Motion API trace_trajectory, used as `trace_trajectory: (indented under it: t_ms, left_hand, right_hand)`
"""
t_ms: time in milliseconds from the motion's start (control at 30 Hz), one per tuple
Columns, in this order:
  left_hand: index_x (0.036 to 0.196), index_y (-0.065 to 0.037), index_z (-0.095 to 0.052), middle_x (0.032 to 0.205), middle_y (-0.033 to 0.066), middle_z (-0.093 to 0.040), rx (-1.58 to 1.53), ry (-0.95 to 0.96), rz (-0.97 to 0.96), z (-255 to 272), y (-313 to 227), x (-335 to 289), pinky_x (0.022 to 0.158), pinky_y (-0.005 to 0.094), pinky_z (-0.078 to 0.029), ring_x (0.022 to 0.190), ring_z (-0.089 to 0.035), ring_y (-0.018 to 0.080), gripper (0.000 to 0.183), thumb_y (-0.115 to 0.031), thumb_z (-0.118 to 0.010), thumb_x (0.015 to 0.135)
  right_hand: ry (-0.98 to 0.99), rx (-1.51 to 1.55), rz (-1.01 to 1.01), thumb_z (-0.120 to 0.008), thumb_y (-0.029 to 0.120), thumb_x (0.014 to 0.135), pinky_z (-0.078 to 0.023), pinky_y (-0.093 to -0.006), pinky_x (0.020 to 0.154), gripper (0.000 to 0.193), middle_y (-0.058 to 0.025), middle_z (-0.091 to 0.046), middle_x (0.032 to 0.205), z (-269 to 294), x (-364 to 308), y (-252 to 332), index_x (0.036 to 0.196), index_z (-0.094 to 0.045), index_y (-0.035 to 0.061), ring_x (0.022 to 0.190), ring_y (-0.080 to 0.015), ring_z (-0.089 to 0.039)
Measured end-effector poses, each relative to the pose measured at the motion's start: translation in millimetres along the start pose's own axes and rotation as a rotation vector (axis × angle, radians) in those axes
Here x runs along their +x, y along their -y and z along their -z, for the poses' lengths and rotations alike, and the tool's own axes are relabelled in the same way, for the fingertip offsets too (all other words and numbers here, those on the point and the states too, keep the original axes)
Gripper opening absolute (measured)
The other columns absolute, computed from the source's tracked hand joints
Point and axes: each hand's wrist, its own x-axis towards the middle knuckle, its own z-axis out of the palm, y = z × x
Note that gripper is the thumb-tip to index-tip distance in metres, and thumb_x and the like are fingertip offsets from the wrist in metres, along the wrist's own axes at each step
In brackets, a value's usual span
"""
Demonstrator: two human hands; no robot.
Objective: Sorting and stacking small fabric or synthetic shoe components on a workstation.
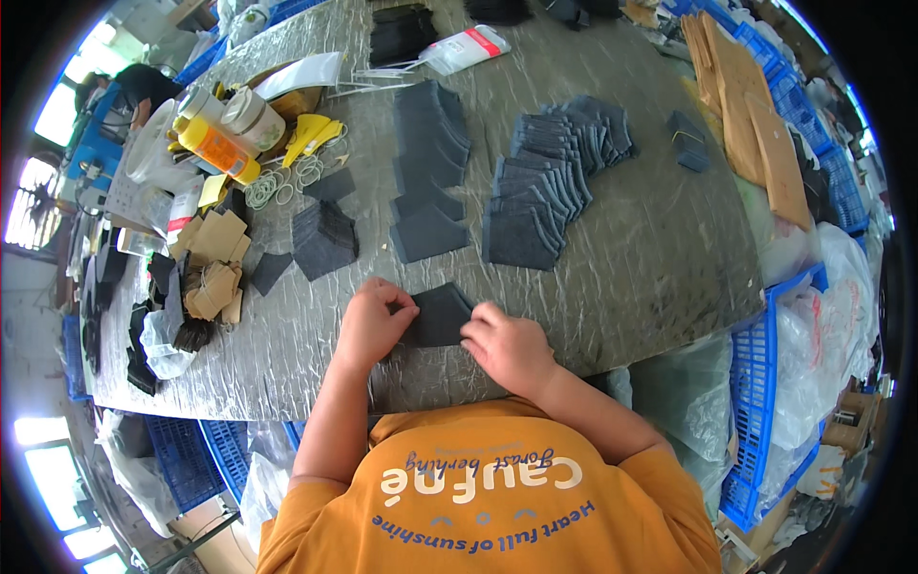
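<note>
Between my two hands, near the table's front edge, lies a dark fabric piece [438, 318] with a slanted top. My left hand [381, 320] pinches its left edge between thumb and fingers. At its right edge, my right hand [499, 340] has its fingers closed on the piece. Just beyond lies an overlapping row of dark fabric pieces [427, 225]. To the right of that row, more cut pieces [535, 210] are fanned out in a curved stack. A smaller stack of dark pieces [323, 239] sits to the left.
Yellow bottle [215, 148], white jar [251, 117] and rubber bands [277, 184] stand or lie at the left. Cardboard pieces [215, 268] are piled nearer. A small banded bundle [688, 142] and brown paper [755, 124] lie right. A blue crate [751, 421] adjoins the table's right edge.
</note>
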Motion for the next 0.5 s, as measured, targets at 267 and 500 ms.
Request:
trace_trajectory:
  t_ms: [267,500]
  left_hand:
    - [0.08,-0.001,-0.064,0.075,0.0033,-0.064,-0.459,-0.021,0.176,4,-23,-4,0.06,0.0218,-0.044,0.067,-0.056,0.0074,0.011,-0.005,-0.07,0.072]
    - [0.108,-0.008,-0.064,0.12,0.0093,-0.059,0.02,-0.196,-0.297,-3,-27,29,0.068,0.0304,-0.05,0.075,-0.063,0.0219,0.036,-0.012,-0.072,0.073]
  right_hand:
    - [-0.307,0.594,-0.352,-0.068,0.004,0.08,-0.044,-0.0255,0.051,0.018,-0.0055,-0.064,0.073,20,23,-25,0.096,-0.06,-0.0007,0.054,-0.0086,-0.054]
    - [-0.667,0.062,-0.293,-0.069,0.009,0.078,-0.048,-0.0336,0.07,0.025,-0.0103,-0.063,0.088,54,30,-66,0.101,-0.062,0.0018,0.079,-0.0249,-0.062]
